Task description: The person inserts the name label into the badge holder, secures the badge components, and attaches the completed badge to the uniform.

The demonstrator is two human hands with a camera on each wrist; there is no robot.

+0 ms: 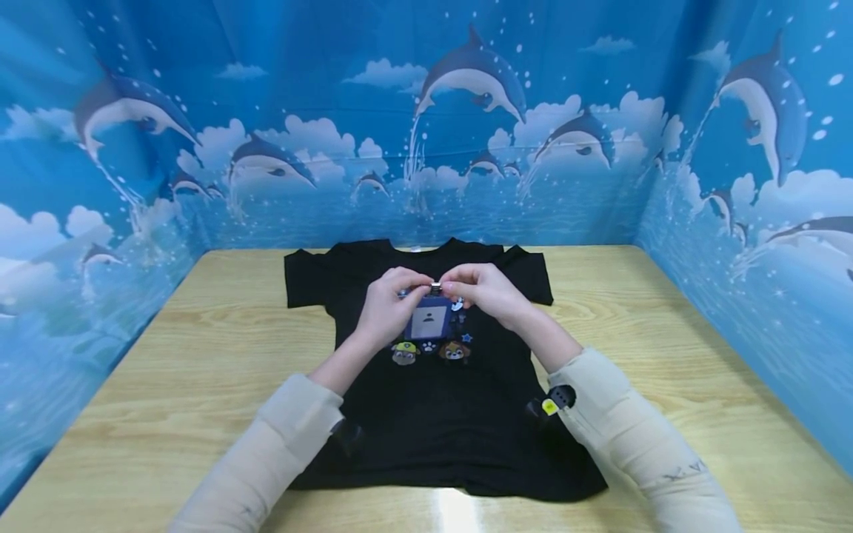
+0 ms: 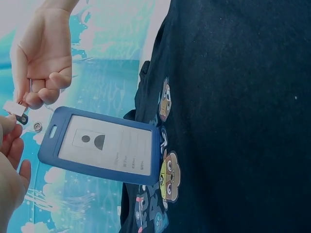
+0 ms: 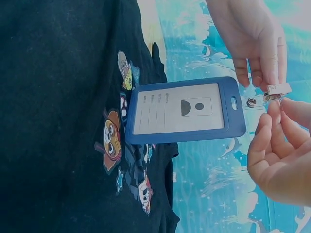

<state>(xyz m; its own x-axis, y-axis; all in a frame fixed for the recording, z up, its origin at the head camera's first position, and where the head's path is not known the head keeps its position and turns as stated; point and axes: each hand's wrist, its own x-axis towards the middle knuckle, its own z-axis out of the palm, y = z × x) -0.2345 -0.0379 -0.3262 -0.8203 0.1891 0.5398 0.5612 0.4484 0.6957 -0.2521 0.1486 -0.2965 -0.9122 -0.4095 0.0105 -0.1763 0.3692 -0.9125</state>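
A blue badge holder [image 1: 429, 320] with a white card hangs upright over the chest print of a black T-shirt [image 1: 433, 414]. At its top, a clear strap with a snap button [image 3: 251, 102] joins it to a small metal clip [image 3: 278, 89]. My left hand [image 1: 389, 307] pinches the clip from the left between thumb and forefinger. From the other side, my right hand [image 1: 489, 292] pinches the same clip with thumb and fingertips. In the left wrist view the holder's lower edge is right by the shirt's printed cartoon dog [image 2: 170, 177].
The shirt lies spread on a light wooden table [image 1: 220, 370], neck toward the back, sleeves out to both sides. A blue dolphin-print curtain [image 1: 320, 111] rises behind and along both sides of the table.
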